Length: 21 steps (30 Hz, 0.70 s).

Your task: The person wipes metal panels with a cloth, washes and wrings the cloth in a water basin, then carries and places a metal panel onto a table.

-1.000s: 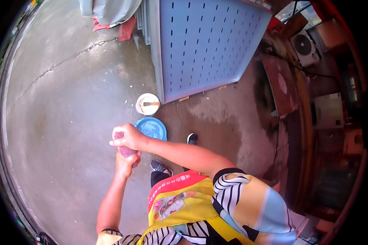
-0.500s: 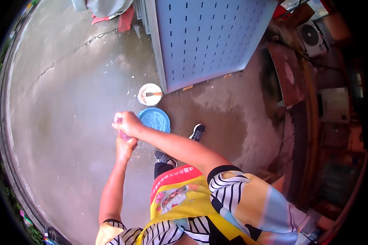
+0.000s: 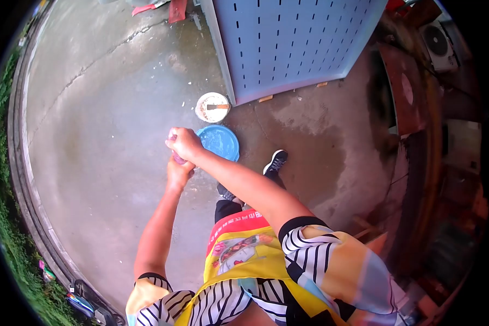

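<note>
My right hand (image 3: pixel 185 144) and my left hand (image 3: pixel 179 171) are stacked close together, out in front of me over the concrete floor. Both are closed around a purplish-pink cloth (image 3: pixel 179 158), bunched up so that only a small bit shows between the fists; the rest is hidden by my fingers. Just right of my right hand, on the floor below, stands a blue basin (image 3: pixel 219 142) with water in it. Behind that is a white bucket (image 3: pixel 204 115) with a brown-handled brush or scraper (image 3: pixel 218 107) lying across its top.
A large blue-grey slotted metal panel (image 3: pixel 288 49) stands beyond the bucket on small wooden blocks (image 3: pixel 265 99). Wet patches spread over the concrete (image 3: pixel 108 179). My shoe (image 3: pixel 275 161) is near the basin. Boards and an outdoor fan unit (image 3: pixel 436 41) line the right; a kerb (image 3: pixel 30 201) edges the left.
The view has shifted, so the basin, bucket and panel sit higher and further right. My hands stay closed on the cloth, slightly turned against each other.
</note>
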Each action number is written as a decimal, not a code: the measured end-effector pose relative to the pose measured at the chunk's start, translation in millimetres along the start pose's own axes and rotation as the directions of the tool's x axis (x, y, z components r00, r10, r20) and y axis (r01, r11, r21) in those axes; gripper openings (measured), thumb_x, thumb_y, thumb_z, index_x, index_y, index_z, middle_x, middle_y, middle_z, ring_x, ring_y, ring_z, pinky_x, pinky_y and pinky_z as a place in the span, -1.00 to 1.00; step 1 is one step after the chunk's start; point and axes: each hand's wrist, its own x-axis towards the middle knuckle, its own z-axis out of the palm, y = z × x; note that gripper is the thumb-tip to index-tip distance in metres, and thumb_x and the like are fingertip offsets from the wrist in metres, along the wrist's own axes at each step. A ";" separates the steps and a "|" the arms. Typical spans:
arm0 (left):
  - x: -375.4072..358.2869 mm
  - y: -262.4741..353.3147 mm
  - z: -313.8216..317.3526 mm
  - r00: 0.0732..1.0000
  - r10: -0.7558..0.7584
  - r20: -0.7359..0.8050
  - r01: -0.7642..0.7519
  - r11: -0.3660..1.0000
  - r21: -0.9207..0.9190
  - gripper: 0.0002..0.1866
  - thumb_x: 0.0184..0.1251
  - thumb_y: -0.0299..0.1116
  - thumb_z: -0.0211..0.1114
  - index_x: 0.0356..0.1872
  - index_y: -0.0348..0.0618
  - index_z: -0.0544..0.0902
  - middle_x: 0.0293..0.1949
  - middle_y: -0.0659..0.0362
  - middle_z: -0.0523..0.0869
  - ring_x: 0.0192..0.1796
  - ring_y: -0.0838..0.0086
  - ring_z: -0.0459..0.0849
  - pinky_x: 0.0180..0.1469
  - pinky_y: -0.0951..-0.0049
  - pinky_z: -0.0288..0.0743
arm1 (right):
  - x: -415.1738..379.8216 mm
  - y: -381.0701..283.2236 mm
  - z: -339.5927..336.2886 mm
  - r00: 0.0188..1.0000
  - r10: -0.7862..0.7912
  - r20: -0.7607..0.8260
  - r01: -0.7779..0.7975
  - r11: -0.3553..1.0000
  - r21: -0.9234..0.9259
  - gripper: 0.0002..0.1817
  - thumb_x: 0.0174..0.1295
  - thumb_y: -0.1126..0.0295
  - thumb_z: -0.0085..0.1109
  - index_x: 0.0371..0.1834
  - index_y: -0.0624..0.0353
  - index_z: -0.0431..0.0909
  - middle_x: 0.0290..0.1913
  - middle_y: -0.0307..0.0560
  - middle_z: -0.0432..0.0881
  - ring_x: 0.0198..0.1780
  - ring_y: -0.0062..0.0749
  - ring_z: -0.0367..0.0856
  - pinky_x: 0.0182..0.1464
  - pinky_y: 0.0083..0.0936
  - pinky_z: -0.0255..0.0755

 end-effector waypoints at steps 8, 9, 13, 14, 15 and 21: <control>-20.3 46.0 64.7 0.933 -0.078 0.351 0.224 0.890 -0.397 -0.55 0.14 -0.44 0.31 0.08 -0.25 0.43 -0.11 0.07 0.64 -0.19 0.34 0.69 -0.19 0.36 0.64 | -28.3 60.3 -113.3 0.983 0.095 0.155 -0.174 0.736 0.654 -0.29 0.16 0.08 0.31 0.29 0.14 0.23 0.08 0.01 0.49 0.10 -0.39 0.46 0.07 -0.47 0.36; -17.4 49.4 75.8 0.930 -0.068 0.362 0.233 0.870 -0.435 -0.53 0.14 -0.46 0.30 0.10 -0.25 0.43 -0.09 0.06 0.64 -0.17 0.33 0.69 -0.16 0.34 0.63 | -36.8 77.7 -135.6 0.978 0.165 0.128 -0.208 0.737 0.643 -0.29 0.19 0.01 0.25 0.31 0.11 0.22 0.17 -0.03 0.45 0.16 -0.39 0.41 0.13 -0.38 0.28; 7.3 59.5 148.1 0.955 0.113 0.272 0.031 0.880 -0.474 -0.50 0.11 -0.51 0.30 0.13 -0.26 0.41 -0.09 0.06 0.64 -0.17 0.33 0.69 -0.09 0.33 0.60 | -84.2 90.8 -231.0 0.938 0.257 0.234 -0.346 0.624 0.701 -0.17 0.21 -0.08 0.17 0.44 -0.03 0.02 0.32 -0.16 0.29 0.29 -0.36 0.28 0.18 -0.09 0.17; 2.9 76.0 172.9 0.976 0.103 0.190 -0.049 0.962 -0.268 -0.48 0.08 -0.50 0.34 0.11 -0.27 0.41 -0.12 0.06 0.64 -0.21 0.37 0.68 -0.13 0.40 0.57 | -92.9 89.2 -247.5 0.946 0.224 0.236 -0.323 0.569 0.756 -0.14 0.20 -0.07 0.19 0.46 -0.04 -0.04 0.35 -0.18 0.24 0.30 -0.36 0.27 0.17 -0.05 0.16; -3.4 90.2 199.2 0.984 0.030 0.176 -0.023 0.999 -0.042 -0.47 0.05 -0.49 0.38 0.08 -0.30 0.40 -0.19 0.06 0.64 -0.27 0.43 0.66 -0.17 0.41 0.56 | -98.8 90.2 -262.7 0.953 0.190 0.237 -0.302 0.509 0.806 -0.10 0.20 -0.06 0.20 0.48 -0.05 -0.09 0.38 -0.21 0.20 0.31 -0.35 0.26 0.16 0.00 0.16; -37.1 175.1 316.0 0.478 0.487 0.731 -0.819 0.548 0.171 -0.22 0.04 -0.41 0.45 0.33 -0.15 0.29 0.42 -0.07 0.07 0.44 0.15 0.14 0.30 0.25 0.30 | -100.6 121.1 -404.7 0.996 0.007 -0.094 0.090 0.224 0.970 -0.24 0.13 0.34 0.28 0.40 0.02 0.13 0.22 -0.08 0.42 0.19 -0.25 0.44 0.23 -0.31 0.35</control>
